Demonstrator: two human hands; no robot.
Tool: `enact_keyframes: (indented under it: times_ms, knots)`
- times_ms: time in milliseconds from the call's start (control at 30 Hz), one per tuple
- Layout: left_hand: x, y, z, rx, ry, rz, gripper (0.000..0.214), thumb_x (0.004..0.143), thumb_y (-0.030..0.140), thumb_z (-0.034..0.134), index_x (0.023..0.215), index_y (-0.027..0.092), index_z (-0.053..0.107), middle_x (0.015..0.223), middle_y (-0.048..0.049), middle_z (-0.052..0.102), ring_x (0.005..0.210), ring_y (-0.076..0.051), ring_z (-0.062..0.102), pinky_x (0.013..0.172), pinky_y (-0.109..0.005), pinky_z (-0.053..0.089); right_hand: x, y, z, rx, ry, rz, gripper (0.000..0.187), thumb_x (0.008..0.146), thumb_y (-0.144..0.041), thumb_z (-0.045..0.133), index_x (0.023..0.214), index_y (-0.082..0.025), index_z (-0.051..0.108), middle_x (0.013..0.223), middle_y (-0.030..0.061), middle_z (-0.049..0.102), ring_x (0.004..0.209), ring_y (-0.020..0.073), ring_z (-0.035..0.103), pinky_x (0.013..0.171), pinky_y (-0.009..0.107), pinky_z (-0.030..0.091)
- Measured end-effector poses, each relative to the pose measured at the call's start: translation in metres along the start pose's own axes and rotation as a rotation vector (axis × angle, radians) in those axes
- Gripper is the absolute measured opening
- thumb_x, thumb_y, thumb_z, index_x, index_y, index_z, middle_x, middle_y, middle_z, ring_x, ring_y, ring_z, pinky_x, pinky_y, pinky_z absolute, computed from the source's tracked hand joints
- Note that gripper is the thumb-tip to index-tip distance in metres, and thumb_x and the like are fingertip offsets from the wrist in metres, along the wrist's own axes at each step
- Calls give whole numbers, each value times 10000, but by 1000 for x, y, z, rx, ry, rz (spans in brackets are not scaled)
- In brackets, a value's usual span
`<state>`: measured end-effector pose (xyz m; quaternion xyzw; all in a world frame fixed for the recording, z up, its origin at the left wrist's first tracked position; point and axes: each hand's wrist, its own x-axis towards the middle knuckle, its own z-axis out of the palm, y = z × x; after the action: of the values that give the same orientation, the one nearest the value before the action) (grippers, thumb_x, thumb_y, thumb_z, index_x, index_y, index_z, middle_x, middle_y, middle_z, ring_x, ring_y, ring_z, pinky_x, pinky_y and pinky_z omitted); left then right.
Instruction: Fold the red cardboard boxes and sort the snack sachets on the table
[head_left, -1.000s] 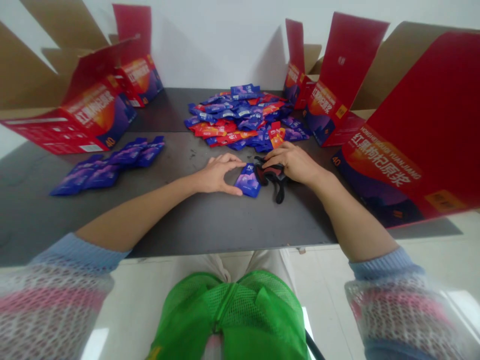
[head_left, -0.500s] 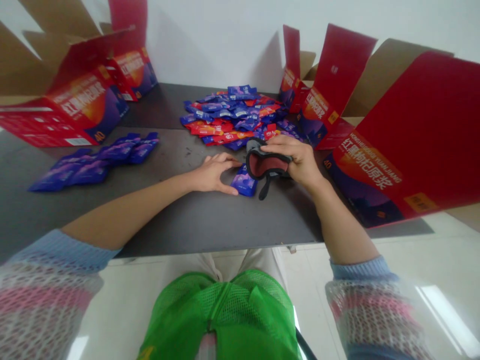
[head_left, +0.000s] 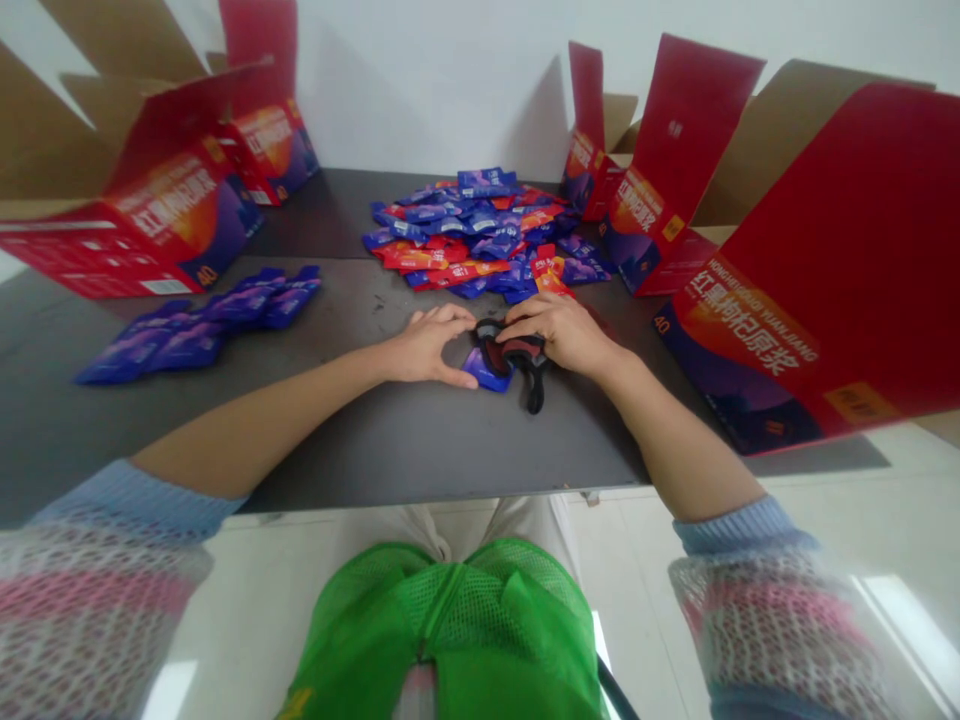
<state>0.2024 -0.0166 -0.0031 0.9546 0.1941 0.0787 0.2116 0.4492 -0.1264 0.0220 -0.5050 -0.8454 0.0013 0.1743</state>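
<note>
**Tool lowered onto sachet**

Lowered since a moment ago, the right hand (head_left: 562, 335) grips a black-and-red hand tool (head_left: 525, 358) on the small blue foil sachet (head_left: 486, 372), which lies on the dark grey table (head_left: 375, 450). The left hand (head_left: 427, 345), fingers spread, steadies it. Behind stands a white wall (head_left: 450, 80). Insides of the open red cardboard cartons (head_left: 180, 215) are hidden.

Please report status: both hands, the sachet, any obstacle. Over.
Left hand fingertips at the blue sachet, flat on table. Right hand grips black and red tool, pressed onto sachet. Sachet pile close behind right hand, not blocking.
</note>
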Motion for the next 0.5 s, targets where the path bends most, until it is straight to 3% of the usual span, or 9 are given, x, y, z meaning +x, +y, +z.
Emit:
enact_keyframes:
  times_ms: [200, 500]
  knots:
    - [1, -4, 1, -6, -5, -1, 961, 626, 753, 716, 1455, 329, 479, 1429, -112, 453, 1304, -381, 418, 1057, -534, 268, -10, 29, -4, -179, 21, 216, 360, 933, -202, 488, 1138, -328, 755, 1200, 29, 704, 1022, 273, 512, 765, 392, 333]
    - [0, -5, 2, -8, 11, 11, 966, 620, 762, 714, 1445, 311, 492, 1411, -112, 461, 1245, -359, 458, 1061, -514, 267, -12, 8, -22, -97, 279, 146, 382, 993, -296, 402, 1177, -361, 731, 1217, 38, 657, 1119, 283, 495, 934, 473, 369]
